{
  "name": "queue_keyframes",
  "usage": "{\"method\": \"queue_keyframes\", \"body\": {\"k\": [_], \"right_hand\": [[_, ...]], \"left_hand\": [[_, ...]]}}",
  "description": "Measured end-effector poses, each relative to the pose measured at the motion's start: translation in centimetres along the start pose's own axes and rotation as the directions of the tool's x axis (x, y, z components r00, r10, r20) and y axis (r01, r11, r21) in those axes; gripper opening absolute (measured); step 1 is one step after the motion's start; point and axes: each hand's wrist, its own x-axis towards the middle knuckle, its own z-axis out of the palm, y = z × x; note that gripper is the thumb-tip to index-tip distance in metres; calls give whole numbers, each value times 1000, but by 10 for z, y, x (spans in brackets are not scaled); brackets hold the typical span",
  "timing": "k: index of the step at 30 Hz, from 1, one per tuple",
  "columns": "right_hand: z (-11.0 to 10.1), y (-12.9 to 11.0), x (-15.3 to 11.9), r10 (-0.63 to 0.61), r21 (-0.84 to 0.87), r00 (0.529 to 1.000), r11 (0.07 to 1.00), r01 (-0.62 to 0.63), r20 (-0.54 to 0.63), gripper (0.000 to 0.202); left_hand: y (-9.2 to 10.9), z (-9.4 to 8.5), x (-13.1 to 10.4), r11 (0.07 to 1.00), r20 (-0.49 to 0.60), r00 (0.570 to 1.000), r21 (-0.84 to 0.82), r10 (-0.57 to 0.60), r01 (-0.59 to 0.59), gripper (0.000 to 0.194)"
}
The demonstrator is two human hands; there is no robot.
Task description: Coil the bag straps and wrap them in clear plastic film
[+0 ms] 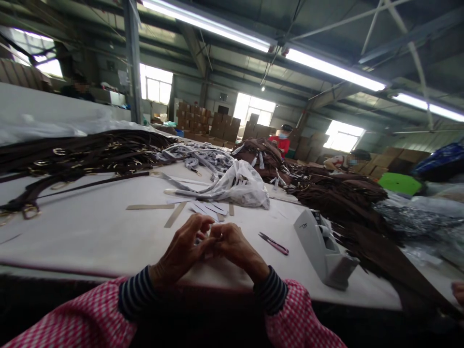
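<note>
My left hand (184, 246) and my right hand (234, 246) meet over the front of the white table (119, 241), fingers bent and thumbs close together. Both are closed around something small, mostly hidden by the fingers, that I cannot make out. Just beyond them lie white paper strips (206, 210) and beige strips (175, 215). Right of my right hand rests a pair of pink-handled thread snips (274, 243). Farther right stands a grey tape dispenser (324, 251).
Dark brown straps with metal buckles (83, 152) pile up at the left. A clear plastic bag (242, 186) and grey wrapped straps (203, 157) lie mid-table. Brown material (337, 188) heaps at the right. Two people (282, 140) work at the far side; another hand (458, 291) shows at the right edge.
</note>
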Motion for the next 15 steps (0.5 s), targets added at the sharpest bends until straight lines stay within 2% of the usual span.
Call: {"method": "queue_keyframes", "body": {"k": [3,6,8,11,15], "right_hand": [[0,2,5,27,-27,999,999,-27,22,17],[-1,3,8,25,-71,998,997,-21,49,10],[-3,3,8,18,-113,998,994,-11,63,8],[-7,-2,6,16,-203,994,979,6,105,6],[-17,-27,8,30,-347,976,937,48,217,13]], "left_hand": [[-4,-21,2,990,208,978,139,-35,6,24],[-5,-35,0,975,404,914,217,-44,-49,23],[-4,-36,-1,970,456,889,234,-47,-68,21],[-1,-32,-1,966,484,874,244,-45,-85,15],[0,-26,1,972,502,864,222,-48,-75,17]]}}
